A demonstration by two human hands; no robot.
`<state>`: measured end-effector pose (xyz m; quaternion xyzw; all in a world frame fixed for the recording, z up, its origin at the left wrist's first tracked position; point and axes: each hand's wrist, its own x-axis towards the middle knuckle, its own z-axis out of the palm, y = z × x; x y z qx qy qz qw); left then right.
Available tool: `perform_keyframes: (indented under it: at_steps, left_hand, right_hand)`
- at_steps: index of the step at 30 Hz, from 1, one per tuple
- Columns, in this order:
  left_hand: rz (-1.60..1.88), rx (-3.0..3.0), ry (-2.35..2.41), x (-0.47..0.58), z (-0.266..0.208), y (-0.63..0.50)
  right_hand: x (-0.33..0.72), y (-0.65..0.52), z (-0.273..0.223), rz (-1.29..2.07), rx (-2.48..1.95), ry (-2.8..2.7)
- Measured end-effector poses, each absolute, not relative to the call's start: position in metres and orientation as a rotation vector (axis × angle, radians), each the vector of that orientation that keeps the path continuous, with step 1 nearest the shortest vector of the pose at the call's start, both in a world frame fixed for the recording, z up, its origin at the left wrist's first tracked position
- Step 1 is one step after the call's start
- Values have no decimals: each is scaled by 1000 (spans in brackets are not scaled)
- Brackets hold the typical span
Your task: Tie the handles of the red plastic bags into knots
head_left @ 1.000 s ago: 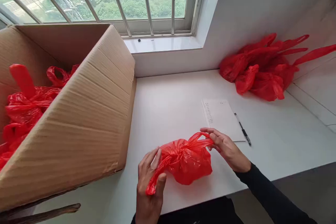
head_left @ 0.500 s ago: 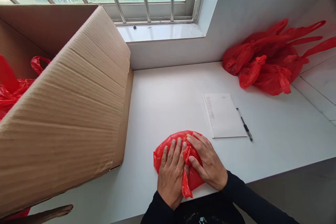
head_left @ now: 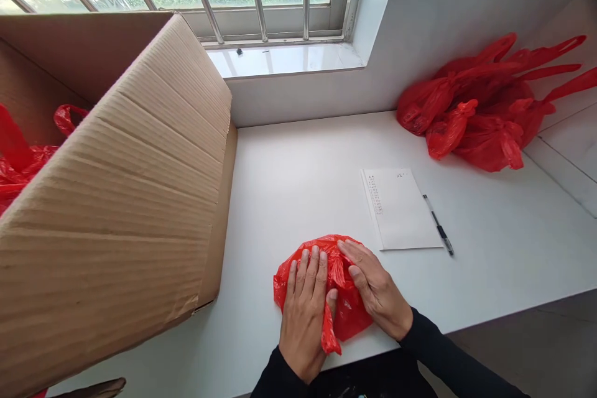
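Left hand (head_left: 305, 311) and right hand (head_left: 375, 289) lie flat, fingers extended, pressing the red bag (head_left: 326, 286) at the bench's (head_left: 298, 186) front edge.

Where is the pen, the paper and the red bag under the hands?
pen (head_left: 438, 224), head view, middle of its barrel.
paper (head_left: 402, 211), head view, blank centre of the sheet.
red bag (head_left: 351, 317), head view, crinkled plastic between the two hands.

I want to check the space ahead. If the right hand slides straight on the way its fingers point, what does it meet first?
The right hand lies flat on the red bag, fingers toward upper left. Beyond the bag comes bare white table, then probably the cardboard box, though depth is unclear.
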<state>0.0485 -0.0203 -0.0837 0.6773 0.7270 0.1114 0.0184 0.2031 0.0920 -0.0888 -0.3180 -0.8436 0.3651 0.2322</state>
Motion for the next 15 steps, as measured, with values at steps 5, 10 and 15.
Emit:
perform_keyframes:
  at_steps: [5,10,15]
  left_hand:
    - [724,1906,2288,32,-70,-25]
    - [656,1827,2424,15,-80,-40]
    - [675,1952,2262,15,-69,-40]
  right_hand:
    - [209,109,-67,1056,-1132,-2040]
    - [215,125,-77,970,-1262,-2126]
    - [211,127,-71,1096,-1303,-2079]
